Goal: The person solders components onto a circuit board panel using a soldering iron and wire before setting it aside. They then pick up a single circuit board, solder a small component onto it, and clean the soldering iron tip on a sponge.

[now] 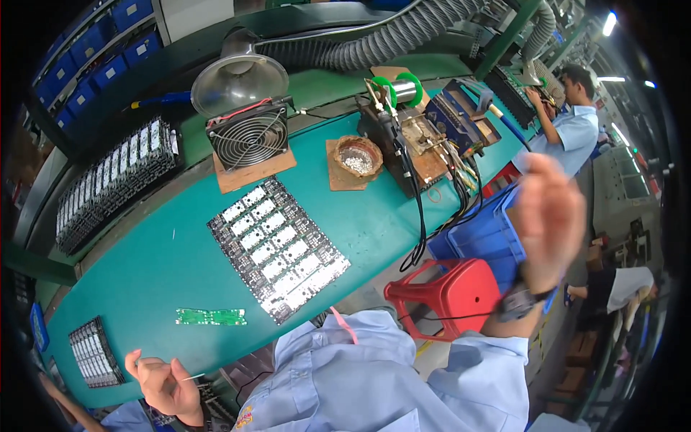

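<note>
Hands are spread well apart: the left hand (167,389), left of the large circuit-board panel (277,241) and nearer the body, seems to pinch a thin pale strip (193,376) between thumb and finger; the right hand (551,216), raised to the panel's right, is blurred, so whether it grips anything cannot be told. A narrow green board (211,317) lies flat on the counter (151,273), left of the panel's near end and apart from it. So slim a strip probably wants a light pinch, its free end kept clear of the green board. Beyond the panel, to its right, the dish (378,155) of shiny bits deserves a wide berth from either sleeve.
</note>
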`<state>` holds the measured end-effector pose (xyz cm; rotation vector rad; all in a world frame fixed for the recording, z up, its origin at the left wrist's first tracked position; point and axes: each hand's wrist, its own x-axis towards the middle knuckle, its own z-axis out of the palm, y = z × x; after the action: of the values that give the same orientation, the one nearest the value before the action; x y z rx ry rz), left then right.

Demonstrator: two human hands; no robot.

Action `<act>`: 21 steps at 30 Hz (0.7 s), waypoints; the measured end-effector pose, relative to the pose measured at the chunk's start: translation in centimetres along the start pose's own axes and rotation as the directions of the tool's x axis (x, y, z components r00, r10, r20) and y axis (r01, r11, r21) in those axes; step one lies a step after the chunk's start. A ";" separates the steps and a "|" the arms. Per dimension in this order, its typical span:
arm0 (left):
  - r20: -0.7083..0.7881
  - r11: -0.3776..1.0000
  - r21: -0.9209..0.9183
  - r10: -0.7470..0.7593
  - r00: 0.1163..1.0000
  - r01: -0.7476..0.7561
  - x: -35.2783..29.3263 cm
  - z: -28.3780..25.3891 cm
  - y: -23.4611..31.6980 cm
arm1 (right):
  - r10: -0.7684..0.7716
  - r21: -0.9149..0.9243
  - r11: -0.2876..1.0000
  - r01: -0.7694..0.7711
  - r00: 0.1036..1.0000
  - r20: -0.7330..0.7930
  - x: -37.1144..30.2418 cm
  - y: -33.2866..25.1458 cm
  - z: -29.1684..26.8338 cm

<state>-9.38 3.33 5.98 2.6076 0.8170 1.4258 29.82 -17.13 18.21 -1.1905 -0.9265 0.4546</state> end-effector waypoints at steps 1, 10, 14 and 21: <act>-0.004 1.000 -0.019 0.012 1.000 -0.012 0.5 -0.1 -0.5 | 0.200 0.165 0.965 -0.203 0.979 0.033 0.2 2.0 1.7; -0.038 0.994 -0.097 -0.062 0.997 0.058 -1.6 0.1 -1.8 | 0.646 0.966 0.177 0.187 0.719 -0.257 4.3 19.6 3.7; -0.052 0.989 -0.078 -0.128 0.990 0.124 -2.3 -0.4 -2.2 | 0.605 0.917 0.300 0.262 0.691 -0.395 5.7 20.1 3.8; 0.018 0.969 -0.140 -0.202 0.979 0.202 -2.9 -1.0 -2.0 | -0.031 0.332 0.916 0.225 0.865 -0.500 1.4 16.2 5.9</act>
<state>-12.28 3.42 3.71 2.3469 0.9153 1.3690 28.40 -7.12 4.19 -0.8165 -0.4452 0.1916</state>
